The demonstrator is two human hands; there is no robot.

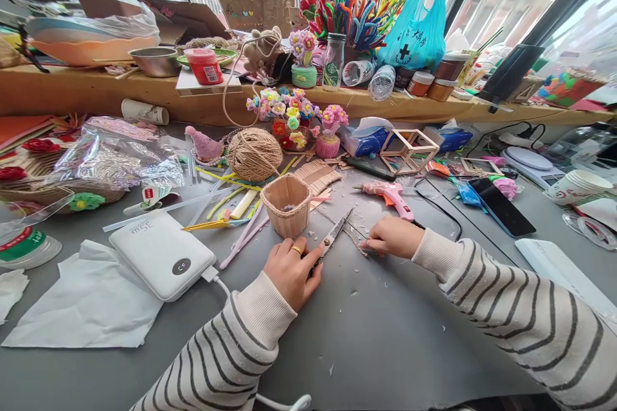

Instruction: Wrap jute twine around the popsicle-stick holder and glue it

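Note:
My left hand (290, 268), with a gold ring on one finger, grips a pair of scissors (336, 231) whose blades stand apart and point up and to the right. My right hand (393, 236) rests on the grey table (376, 334) and pinches a thin stick (355, 229) that lies across near the blades. A small basket made of wooden sticks (287, 205) stands just beyond my left hand. A pink glue gun (391, 195) lies behind my right hand. Small cut scraps dot the table around both hands.
A ball of twine (254, 153), a white power bank (162, 254) with its cable, white paper (89, 302), a black phone (501, 206), a wooden stick cube (409, 150) and pipe-cleaner flower pots (329, 130) crowd the table. A wooden shelf (87, 91) behind holds bowls, jars and a blue bag (417, 26).

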